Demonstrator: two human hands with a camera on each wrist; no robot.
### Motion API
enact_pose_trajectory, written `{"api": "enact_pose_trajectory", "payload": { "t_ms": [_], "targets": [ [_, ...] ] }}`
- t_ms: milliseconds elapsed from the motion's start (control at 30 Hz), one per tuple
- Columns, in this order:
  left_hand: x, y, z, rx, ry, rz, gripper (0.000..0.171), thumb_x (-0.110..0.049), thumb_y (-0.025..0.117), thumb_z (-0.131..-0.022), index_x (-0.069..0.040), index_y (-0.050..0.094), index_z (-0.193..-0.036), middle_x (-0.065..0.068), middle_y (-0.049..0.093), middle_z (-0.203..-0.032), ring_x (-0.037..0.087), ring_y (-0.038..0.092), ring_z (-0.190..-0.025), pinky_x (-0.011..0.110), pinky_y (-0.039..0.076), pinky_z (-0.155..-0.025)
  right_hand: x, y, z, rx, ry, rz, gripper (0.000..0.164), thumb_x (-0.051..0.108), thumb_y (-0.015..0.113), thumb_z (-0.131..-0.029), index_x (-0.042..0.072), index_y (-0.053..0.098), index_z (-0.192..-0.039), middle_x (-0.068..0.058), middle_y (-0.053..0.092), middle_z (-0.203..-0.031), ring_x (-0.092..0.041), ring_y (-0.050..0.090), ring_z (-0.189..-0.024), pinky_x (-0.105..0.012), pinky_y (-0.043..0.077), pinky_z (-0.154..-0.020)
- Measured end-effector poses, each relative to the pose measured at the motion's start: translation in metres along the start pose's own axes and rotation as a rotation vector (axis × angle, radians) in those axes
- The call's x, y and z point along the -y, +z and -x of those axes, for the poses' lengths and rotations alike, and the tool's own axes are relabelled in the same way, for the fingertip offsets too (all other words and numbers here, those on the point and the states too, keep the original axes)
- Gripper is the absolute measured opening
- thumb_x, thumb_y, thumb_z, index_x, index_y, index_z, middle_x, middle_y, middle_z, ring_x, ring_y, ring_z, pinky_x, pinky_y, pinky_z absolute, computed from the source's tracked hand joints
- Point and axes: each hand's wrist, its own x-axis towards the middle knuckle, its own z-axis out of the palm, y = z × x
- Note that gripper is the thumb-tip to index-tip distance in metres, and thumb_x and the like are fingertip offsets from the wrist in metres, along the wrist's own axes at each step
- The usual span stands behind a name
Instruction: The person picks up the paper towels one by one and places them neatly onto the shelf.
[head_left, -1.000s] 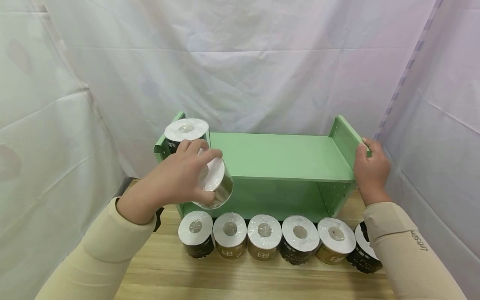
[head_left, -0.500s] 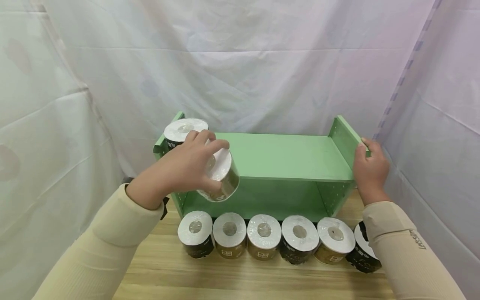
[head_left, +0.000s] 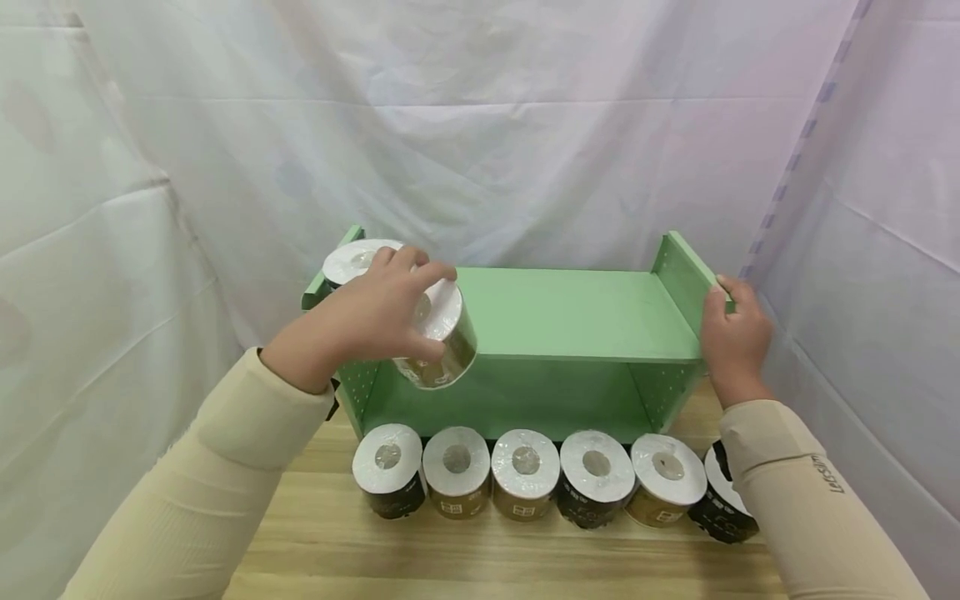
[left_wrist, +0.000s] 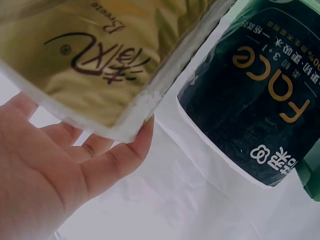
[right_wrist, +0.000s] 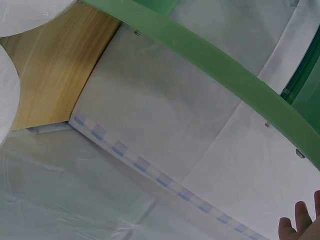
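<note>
Gold roll [head_left: 460,343] rose, gripped by left hand [head_left: 375,321]; right hand [head_left: 737,342] grips shelf [head_left: 555,312]; left-wrist view: "Breeze" [left_wrist: 113,21].

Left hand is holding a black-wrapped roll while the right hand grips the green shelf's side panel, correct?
Not quite: the left hand holds a gold-wrapped roll, not a black one, as the left wrist view shows. The right hand does grip the green shelf's side panel.

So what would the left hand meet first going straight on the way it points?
Probably the flat green upper shelf board. The left hand points forward and rightward, gripping a gold-wrapped white paper roll, which might touch the board first; height and depth are unclear.
</note>
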Motion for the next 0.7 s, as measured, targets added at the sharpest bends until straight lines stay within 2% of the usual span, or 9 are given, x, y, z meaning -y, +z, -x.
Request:
{"api": "enact_pose_trajectory", "payload": {
  "t_ms": [267, 700],
  "targets": [
    [0.002, -0.003, -0.011, 0.017, -0.031, -0.008, 0.071, -0.033, 0.075, -0.071, -0.019, 0.049, -0.136, 0.015, 0.041, -0.133, 0.036, 0.035, -0.12, 0.046, 0.049, -0.08, -0.002, 0.001, -0.002, 0.005, -0.007, 0.004, 0.047, 0.033, 0.037, -0.1, 0.009, 0.057, -0.135, -0.013, 0.057, -0.135, -0.032, 0.05, -0.127, -0.051, 0.039, -0.105],
    [-0.006, -0.003, -0.035, 0.048, -0.073, -0.018, 0.074, -0.038, 0.073, -0.071, -0.023, 0.046, -0.138, 0.011, 0.039, -0.132, 0.031, 0.033, -0.117, 0.045, 0.051, -0.076, -0.005, 0.001, -0.001, -0.008, -0.019, 0.001, 0.046, 0.032, 0.037, -0.1, 0.008, 0.057, -0.134, -0.014, 0.057, -0.134, -0.032, 0.05, -0.127, -0.052, 0.04, -0.104]
  ]
}}
